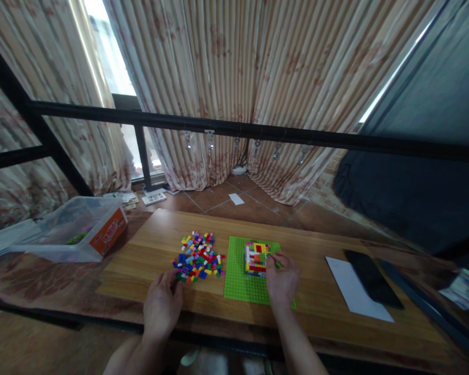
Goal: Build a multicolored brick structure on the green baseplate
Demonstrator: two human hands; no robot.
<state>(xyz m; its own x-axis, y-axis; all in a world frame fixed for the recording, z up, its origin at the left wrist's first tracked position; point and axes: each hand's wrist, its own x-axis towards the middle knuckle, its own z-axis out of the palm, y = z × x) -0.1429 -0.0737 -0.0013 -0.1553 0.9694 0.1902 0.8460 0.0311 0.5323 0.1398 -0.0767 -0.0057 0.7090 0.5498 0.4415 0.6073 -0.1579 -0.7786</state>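
A small block structure (257, 259) of many coloured toy bricks stands on a green studded baseplate (244, 291). My right hand (283, 281) is at the structure's right side, thumb and forefinger curled together at its edge. Whatever lies between those fingertips is too small to make out. To the left of the baseplate, loose toy bricks (203, 258) of mixed colours are spread in a pile. My left hand (164, 302) rests at the pile's near left edge, its thumb and forefinger apart beside the bricks; nothing held shows in it.
The wooden tabletop (160, 229) carries a white sheet (355, 289) and a dark phone-like slab (373, 278) at the right. A clear plastic bin (74, 250) with an orange label stands at the left. A black metal rail (226, 126) crosses before the curtains (219, 67).
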